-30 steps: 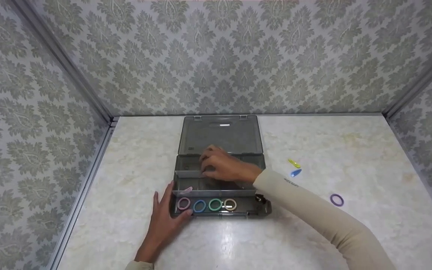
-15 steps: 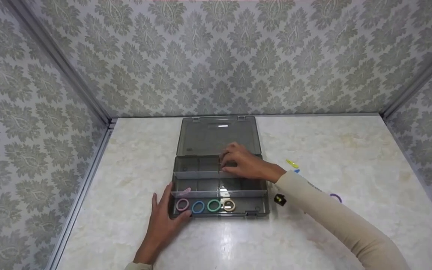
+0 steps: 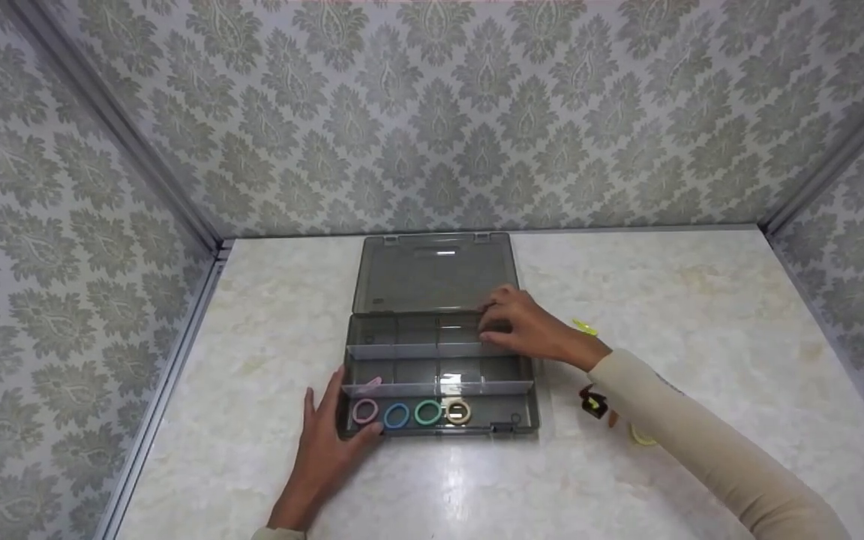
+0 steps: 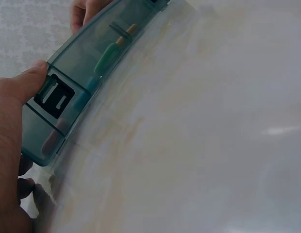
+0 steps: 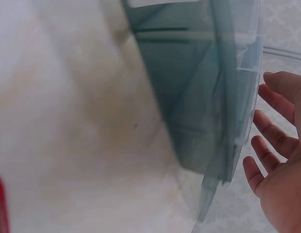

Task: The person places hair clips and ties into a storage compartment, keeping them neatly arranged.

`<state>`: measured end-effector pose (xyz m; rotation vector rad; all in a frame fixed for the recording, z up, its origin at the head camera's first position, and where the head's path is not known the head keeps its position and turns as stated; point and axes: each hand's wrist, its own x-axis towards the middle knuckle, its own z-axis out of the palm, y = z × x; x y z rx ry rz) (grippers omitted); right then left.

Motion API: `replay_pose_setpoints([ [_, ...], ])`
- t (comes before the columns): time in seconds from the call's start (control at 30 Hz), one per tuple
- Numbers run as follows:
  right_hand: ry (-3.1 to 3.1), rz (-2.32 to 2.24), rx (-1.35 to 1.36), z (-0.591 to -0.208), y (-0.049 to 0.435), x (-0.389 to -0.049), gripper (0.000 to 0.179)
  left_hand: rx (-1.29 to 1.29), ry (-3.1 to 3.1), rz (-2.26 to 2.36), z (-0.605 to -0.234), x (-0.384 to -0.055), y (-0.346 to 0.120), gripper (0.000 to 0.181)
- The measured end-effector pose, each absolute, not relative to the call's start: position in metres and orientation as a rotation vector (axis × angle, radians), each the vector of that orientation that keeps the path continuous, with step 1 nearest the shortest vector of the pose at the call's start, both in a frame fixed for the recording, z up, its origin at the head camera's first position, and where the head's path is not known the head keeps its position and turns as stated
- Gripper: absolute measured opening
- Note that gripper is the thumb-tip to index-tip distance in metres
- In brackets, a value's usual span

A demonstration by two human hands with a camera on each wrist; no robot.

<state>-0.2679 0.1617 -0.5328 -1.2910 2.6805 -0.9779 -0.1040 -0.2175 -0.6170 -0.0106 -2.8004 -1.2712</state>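
A translucent grey organizer box stands with its lid laid back. In its front row lie a pink ring, a blue ring, a green ring and a cream ring, apparently hair ties. A pink hair clip sits in the middle row's left compartment. My left hand grips the front left corner, thumb on the front wall. Over the back right compartment is my right hand; its fingers are loosely bent and spread, holding nothing.
Right of the box lie a yellow clip, a small orange-brown piece and a yellow ring partly under the right sleeve. A small dark object shows beside that sleeve. Patterned panels enclose the marbled table.
My right hand has moved rightward along the back row, from its left part to the right end. The dark object has shifted right with the forearm. The left hand stays at the corner.
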Motion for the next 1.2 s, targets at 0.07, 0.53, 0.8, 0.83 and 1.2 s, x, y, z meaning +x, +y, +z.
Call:
replay_pose_setpoints([
  [0.07,2.688,-0.985,-1.266,-0.533,0.17,-0.266,0.008,-0.018,-2.794,-1.274,-0.617,-0.104,-0.217,0.112],
  [0.53,2.716,-1.103,-1.151,-0.539,0.218,-0.266,0.01,0.003,-2.814,-1.263,-0.616,-0.103,-0.216,0.111],
  [0.8,2.742,-1.215,-1.005,-0.55,0.24,-0.265,0.016,0.001,-2.809,-1.269,-0.617,-0.103,-0.217,0.109],
  [0.83,2.75,-1.224,-0.996,-0.553,0.242,-0.265,0.016,-0.001,-2.81,-1.269,-0.617,-0.102,-0.217,0.109],
  [1.2,2.813,-1.28,-0.839,-0.572,0.272,-0.259,0.014,-0.003,-2.79,-1.276,-0.618,-0.102,-0.219,0.11],
])
